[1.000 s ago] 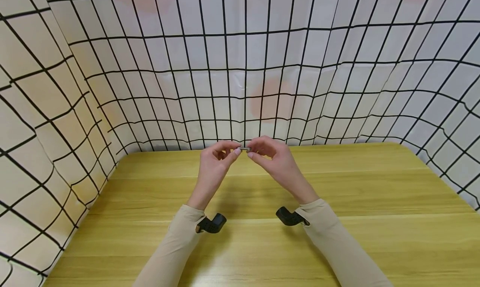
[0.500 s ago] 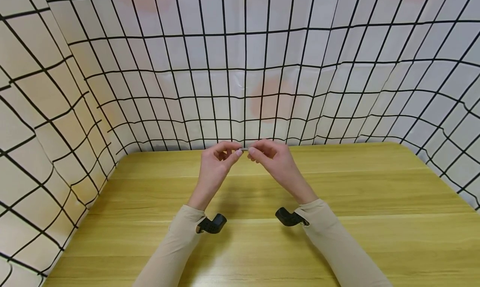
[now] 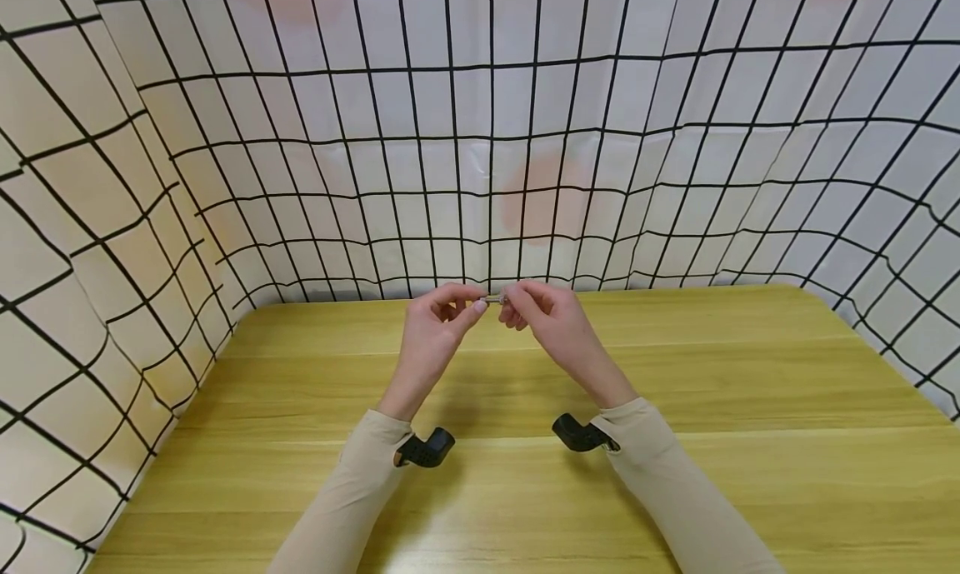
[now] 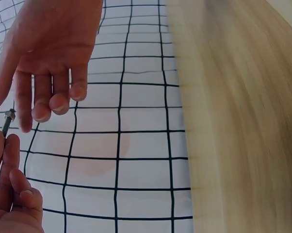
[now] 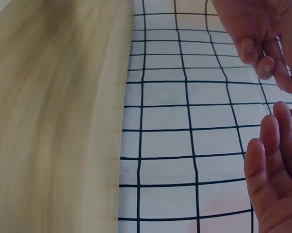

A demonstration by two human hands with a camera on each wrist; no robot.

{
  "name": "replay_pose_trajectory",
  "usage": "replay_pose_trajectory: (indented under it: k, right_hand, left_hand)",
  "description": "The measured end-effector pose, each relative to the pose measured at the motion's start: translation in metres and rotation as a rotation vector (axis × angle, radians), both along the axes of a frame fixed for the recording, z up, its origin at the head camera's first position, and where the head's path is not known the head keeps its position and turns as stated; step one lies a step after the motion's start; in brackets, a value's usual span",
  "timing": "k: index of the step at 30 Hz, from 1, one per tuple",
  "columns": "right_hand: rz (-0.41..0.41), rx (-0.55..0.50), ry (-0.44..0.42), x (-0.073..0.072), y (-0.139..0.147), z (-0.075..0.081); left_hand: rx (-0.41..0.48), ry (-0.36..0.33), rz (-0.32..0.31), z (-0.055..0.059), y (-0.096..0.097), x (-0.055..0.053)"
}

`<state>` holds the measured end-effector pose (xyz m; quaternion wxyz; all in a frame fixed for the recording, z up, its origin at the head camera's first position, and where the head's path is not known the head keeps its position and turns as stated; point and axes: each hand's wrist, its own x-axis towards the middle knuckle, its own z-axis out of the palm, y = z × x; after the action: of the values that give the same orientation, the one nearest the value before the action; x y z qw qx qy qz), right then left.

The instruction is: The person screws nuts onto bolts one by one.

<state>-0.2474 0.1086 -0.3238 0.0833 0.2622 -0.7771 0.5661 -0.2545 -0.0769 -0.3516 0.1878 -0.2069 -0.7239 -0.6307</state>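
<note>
My left hand (image 3: 431,328) pinches a small metal bolt (image 3: 492,299) between thumb and index finger, in mid-air above the table's far edge. A hex nut (image 4: 9,115) sits near the bolt's outer end in the left wrist view. My right hand (image 3: 558,324) is right beside that end. In the left wrist view its thumb and index finger stand apart on either side of the nut, the other fingers loosely extended. The bolt's near end is hidden in my left fingertips. Only the left fingertips' side shows at the right wrist view's edge.
Below the hands lies a wood-grain table (image 3: 480,507). A white sheet with a black grid (image 3: 420,166) stands behind it and along both sides. A black wrist camera (image 3: 425,447) is on the left sleeve, and another black wrist camera (image 3: 577,433) on the right.
My right fingertips have shifted slightly right along the bolt, and thumb and index finger have parted at the nut. My left hand keeps its pinch, moving barely to the right.
</note>
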Motion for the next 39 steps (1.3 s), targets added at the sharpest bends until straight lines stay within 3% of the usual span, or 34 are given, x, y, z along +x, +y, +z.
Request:
replay_pose_trajectory:
  k: [3,11,15,23,39]
  right_hand:
    - [-0.001,0.019,0.025,0.0008,0.0022,0.0015]
    - [0.03,0.018,0.213,0.0026,0.0001,0.0038]
    - [0.02,0.013,0.251,0.0032,-0.0021,0.0032]
    - [-0.028,0.024,0.214,0.0048,-0.0034,0.0026]
    - [-0.014,-0.019,0.071,0.0042,-0.0013,-0.0009]
  left_hand:
    - [0.012,0.002,0.011,0.0008,-0.0008,-0.0003]
    - [0.029,0.0,0.016,0.0007,-0.0019,-0.001]
    - [0.03,0.005,0.021,0.0001,-0.0012,-0.0016]
    - [0.029,-0.001,0.017,0.0006,-0.0009,-0.0015]
    - [0.013,0.013,-0.025,-0.0008,-0.0001,0.0004]
